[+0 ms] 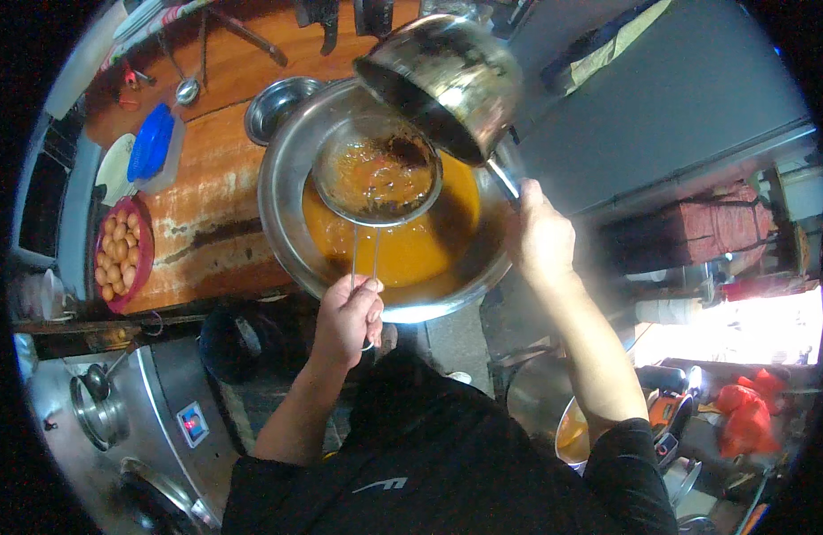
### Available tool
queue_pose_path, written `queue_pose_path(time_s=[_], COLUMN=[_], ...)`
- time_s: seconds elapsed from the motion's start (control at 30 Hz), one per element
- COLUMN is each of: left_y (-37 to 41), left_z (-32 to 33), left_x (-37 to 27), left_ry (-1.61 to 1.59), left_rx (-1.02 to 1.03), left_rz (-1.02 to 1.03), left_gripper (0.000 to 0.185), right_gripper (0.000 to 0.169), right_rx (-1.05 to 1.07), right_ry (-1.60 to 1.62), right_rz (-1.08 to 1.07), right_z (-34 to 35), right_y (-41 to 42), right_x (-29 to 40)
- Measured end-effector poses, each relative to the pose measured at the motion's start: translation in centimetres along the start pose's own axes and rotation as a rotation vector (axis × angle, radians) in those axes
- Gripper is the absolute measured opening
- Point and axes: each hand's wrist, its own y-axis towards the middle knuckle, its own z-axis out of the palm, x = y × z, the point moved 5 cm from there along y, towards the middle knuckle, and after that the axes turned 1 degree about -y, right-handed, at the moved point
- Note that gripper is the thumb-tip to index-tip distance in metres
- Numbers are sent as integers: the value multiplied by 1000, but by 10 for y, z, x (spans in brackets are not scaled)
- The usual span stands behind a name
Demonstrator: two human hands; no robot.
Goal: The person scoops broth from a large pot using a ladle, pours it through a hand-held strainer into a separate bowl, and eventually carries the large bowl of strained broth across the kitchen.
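Observation:
My left hand [351, 314] grips the wire handle of a round mesh strainer [378, 217], held over a large steel basin [284, 234]. Wet orange-brown liquid with dark bits lies in the strainer. Below it, the basin holds orange-brown liquid [411, 261]. My right hand [543, 231] is closed around the handle of a metal saucepan [468, 73], which is tipped with its mouth down and to the left, above the strainer's upper right side. The inside of the saucepan is dark, and its contents cannot be made out.
On the wooden table [204, 167] are a small steel bowl [257, 117], a blue plastic basket [150, 142] and a pink basket of eggs [120, 257]. A ladle [187, 91] lies farther back. A steel counter with pans [97, 418] stands at lower left, a large pot [538, 394] at lower right.

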Motion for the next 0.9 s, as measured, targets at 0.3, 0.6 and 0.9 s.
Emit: queue_pose_path(time_s=[0.3,0.6,0.9], left_y=[13,11,4], left_z=[6,9,9], left_x=[-1,-14,-18], left_ry=[14,115,230], left_rx=[-21,-25,30], left_rz=[-29,35,97], left_gripper=[13,14,17], right_gripper=[24,25,26], right_rx=[80,-6,-94], right_ry=[77,24,29], right_rz=[214,157,84], right_z=[7,6,0], right_y=[-12,-9,-5], right_x=[-26,-28,-5])
